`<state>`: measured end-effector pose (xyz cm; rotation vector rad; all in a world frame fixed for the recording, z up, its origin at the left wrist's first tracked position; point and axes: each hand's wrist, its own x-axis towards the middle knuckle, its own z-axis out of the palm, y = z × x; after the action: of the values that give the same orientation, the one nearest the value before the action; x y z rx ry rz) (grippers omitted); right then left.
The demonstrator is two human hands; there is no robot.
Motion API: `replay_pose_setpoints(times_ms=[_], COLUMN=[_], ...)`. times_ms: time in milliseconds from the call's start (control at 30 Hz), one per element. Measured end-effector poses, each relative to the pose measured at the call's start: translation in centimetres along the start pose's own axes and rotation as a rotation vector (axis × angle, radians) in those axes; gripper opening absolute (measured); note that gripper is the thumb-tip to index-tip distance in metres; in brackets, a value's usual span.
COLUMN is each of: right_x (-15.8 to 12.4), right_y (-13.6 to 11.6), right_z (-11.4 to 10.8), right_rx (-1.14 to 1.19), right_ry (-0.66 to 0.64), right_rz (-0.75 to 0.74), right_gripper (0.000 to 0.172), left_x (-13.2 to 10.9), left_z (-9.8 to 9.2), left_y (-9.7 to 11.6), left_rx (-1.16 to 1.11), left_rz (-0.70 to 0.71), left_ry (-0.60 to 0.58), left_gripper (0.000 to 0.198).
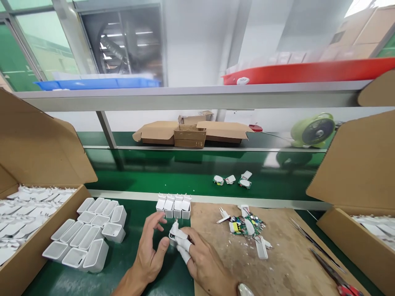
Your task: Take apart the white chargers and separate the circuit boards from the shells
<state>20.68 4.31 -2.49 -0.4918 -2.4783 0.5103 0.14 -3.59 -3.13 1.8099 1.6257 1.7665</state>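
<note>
My right hand (200, 253), with white covers on some fingertips, grips a small white plastic charger housing (176, 235) with a pronged part at its top. My left hand (150, 246) is held just left of it, fingers apart and curved, with nothing in its grasp. Just beyond both hands stands a short row of white housings (173, 207) with pronged parts on top. Further left, several open white plastic cases (88, 232) are lined up in rows on the green table.
Circuit boards (248, 225) lie on the brown board (222, 271), with tweezers (314, 242) and red-handled pliers (336, 275) to the right. Cardboard boxes of white parts stand left (61, 218) and right (354, 236). Smaller boards (245, 183) rest on the green belt (185, 183).
</note>
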Motion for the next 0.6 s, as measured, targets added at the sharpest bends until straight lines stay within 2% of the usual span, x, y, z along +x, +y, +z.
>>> replay_pose_setpoints(times_ms=[67, 100, 167, 200, 300, 467, 600], right_x=[-0.1, 0.0, 0.2, 0.4, 0.9, 1.0, 1.2], right_y=[0.3, 0.4, 0.6, 0.6, 0.4, -1.0, -1.9], right_z=[0.4, 0.6, 0.9, 1.0, 1.1, 0.6, 0.1], right_rx=[0.064, 0.137, 0.420, 0.614, 1.099, 1.410, 1.635], right_ry=[0.033, 0.067, 0.151, 0.185, 0.197, 0.128, 0.105], right_rz=[0.036, 0.069, 0.194, 0.278, 0.478, 0.629, 0.707], right_gripper=[0.055, 0.052, 0.041, 0.038, 0.048, 0.048, 0.046], left_x=[-0.2, -0.3, -0.6, -0.7, -1.0, -0.9, -0.8], left_z=[0.4, 0.6, 1.0, 1.2, 1.8, 2.4, 2.3], left_y=[0.1, 0.2, 0.3, 0.3, 0.4, 0.9, 1.2], left_rx=[-0.007, -0.003, 0.031, 0.054, 0.096, 0.081, 0.051], left_rz=[0.003, 0.007, 0.018, 0.025, 0.090, 0.231, 0.222], left_ry=[-0.092, -0.142, -0.233, -0.258, -0.213, -0.023, -0.020], left_gripper=[0.064, 0.079, 0.109, 0.113, 0.089, 0.071, 0.069])
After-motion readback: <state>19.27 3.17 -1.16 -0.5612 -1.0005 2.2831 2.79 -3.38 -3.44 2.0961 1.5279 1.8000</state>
